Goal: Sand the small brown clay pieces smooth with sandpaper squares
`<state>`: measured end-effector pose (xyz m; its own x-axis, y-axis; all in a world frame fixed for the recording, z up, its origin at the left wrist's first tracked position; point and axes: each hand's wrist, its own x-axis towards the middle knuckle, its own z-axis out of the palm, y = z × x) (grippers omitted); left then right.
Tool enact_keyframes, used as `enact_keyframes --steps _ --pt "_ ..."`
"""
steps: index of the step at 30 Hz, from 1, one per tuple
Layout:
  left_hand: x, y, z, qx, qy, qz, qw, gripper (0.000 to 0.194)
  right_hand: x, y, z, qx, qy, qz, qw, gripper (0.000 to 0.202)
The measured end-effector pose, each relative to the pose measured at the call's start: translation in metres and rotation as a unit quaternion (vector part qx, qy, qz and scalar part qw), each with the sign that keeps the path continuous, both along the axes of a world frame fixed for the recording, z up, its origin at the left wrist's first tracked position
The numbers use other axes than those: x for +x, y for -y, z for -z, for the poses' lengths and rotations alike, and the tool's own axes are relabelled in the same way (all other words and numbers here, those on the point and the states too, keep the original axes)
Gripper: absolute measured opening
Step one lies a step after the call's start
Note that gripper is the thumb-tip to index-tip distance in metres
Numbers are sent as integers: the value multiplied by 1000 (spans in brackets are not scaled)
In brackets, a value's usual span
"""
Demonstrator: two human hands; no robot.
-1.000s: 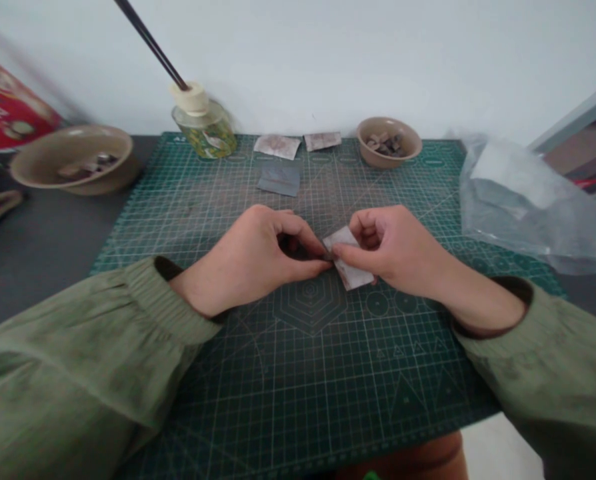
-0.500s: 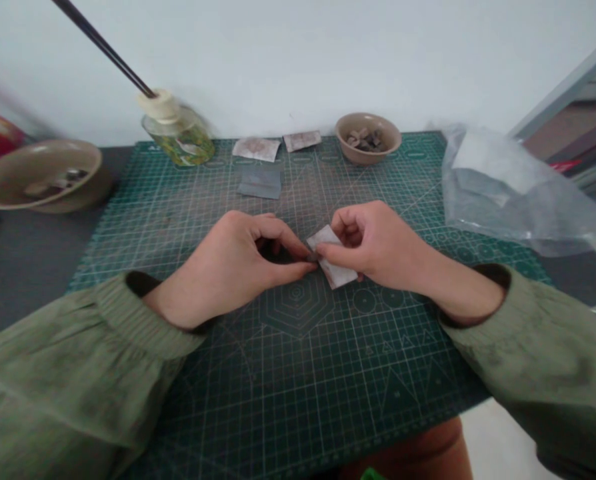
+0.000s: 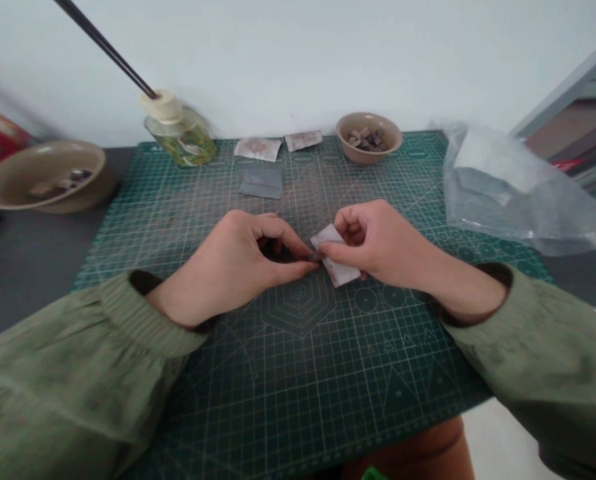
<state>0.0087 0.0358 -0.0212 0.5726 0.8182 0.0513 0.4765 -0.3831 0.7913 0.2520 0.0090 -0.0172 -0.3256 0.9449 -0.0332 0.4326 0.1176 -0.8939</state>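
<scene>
Pale paper piece [image 3: 342, 268], held above green mat [image 3: 278, 360], pinched between thumb and fingers of right hand [image 3: 378, 247]; small dark piece [image 3: 315, 257] gripped by closed fingertips of left hand [image 3: 248, 257], against paper's edge.

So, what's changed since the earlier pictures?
Only the camera view visibly shifted, slightly rightward. Nothing was grabbed or released: the left hand still pinches a small dark piece, the right hand still holds pale paper. The small bowl, bottle and bag stayed put.
</scene>
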Motion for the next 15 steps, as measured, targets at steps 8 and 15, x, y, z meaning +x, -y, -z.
enact_keyframes --steps 8,15 --pt "1 0 -2 7 -10 4 1000 11 3 0 -1 0 36 1 999 24" --pt "-1 0 0 11 1 3 1000 13 5 0 0 -33 -54 38 997 30"
